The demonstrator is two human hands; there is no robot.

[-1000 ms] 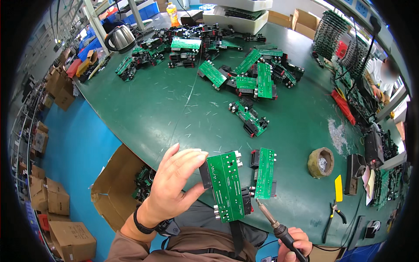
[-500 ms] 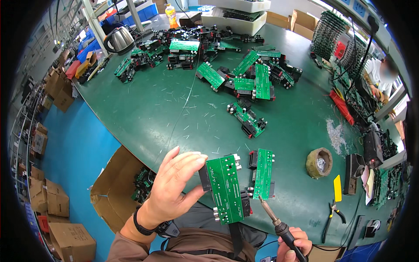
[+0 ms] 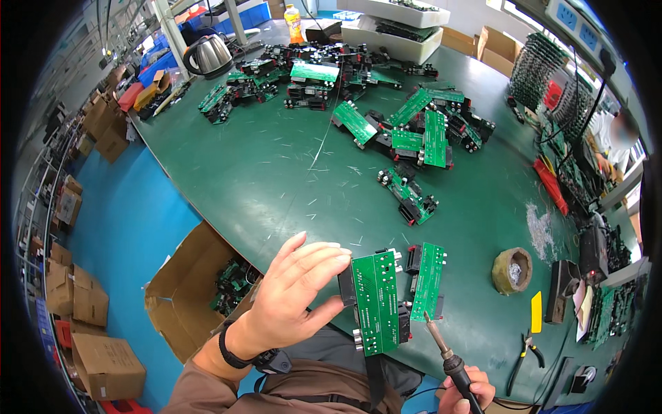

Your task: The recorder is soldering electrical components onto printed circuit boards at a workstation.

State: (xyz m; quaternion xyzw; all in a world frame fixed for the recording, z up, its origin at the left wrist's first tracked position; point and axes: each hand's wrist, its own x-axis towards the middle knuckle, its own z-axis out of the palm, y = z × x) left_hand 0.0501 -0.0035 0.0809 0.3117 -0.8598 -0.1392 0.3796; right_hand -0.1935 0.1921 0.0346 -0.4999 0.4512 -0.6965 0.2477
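Note:
My left hand (image 3: 293, 293) grips a green circuit board (image 3: 377, 303) by its left side, thumb below and fingers above. The board's solder side faces up, and black and silver connectors jut from its edges. A soldering iron (image 3: 455, 369) with a dark handle is held in my right hand (image 3: 470, 393), at the lower edge of the picture. Its tip points up and left, at the lower end of a second green board (image 3: 430, 276) lying on the table beside the first. Whether the tip touches it, I cannot tell.
Several boards (image 3: 355, 124) lie heaped across the far side of the green table (image 3: 255, 172). One board (image 3: 408, 195) lies apart. At right are a round pot (image 3: 512, 270), pliers (image 3: 527, 355) and a black holder (image 3: 562, 293). A cardboard box (image 3: 186, 283) stands left. A co-worker (image 3: 610, 141) sits far right.
The whole view has shifted, so table things appear farther right. My left hand still holds the board and my right hand the soldering iron, with little change between them.

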